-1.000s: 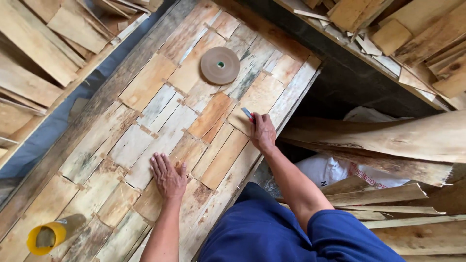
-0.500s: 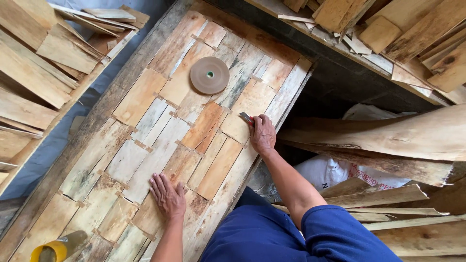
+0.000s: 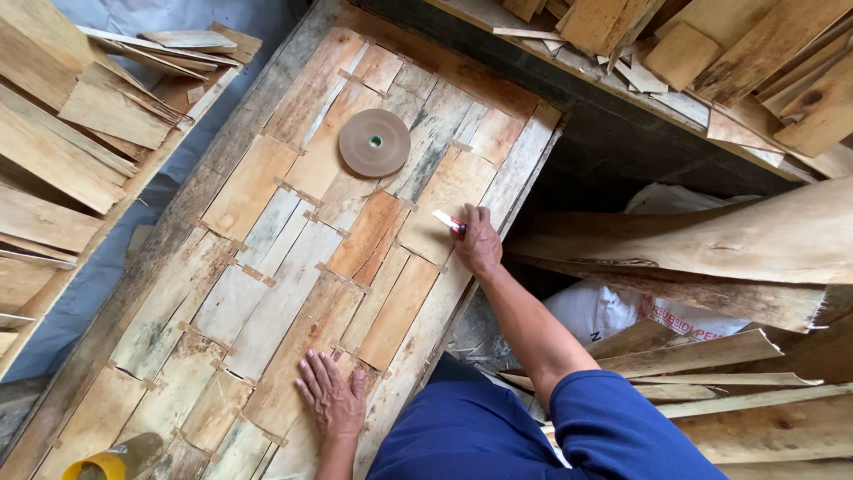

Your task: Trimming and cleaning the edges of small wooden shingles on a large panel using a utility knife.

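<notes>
1. Tape roll (image 3: 374, 142) lies at 12 o'clock.
2. Yellow bottle (image 3: 111, 460) lies at 7 o'clock.
3. White sack (image 3: 613, 311) sits at 4 o'clock.
4. Wood offcuts (image 3: 80, 124) are stacked at 10 o'clock.

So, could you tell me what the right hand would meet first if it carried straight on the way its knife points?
Probably the round brown tape roll: the right hand aims its knife up-left across the veneer sheet.

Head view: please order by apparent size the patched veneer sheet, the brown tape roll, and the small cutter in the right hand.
1. Patched veneer sheet, largest by far.
2. Brown tape roll.
3. Small cutter, smallest; part of it is hidden by the right hand.
</notes>
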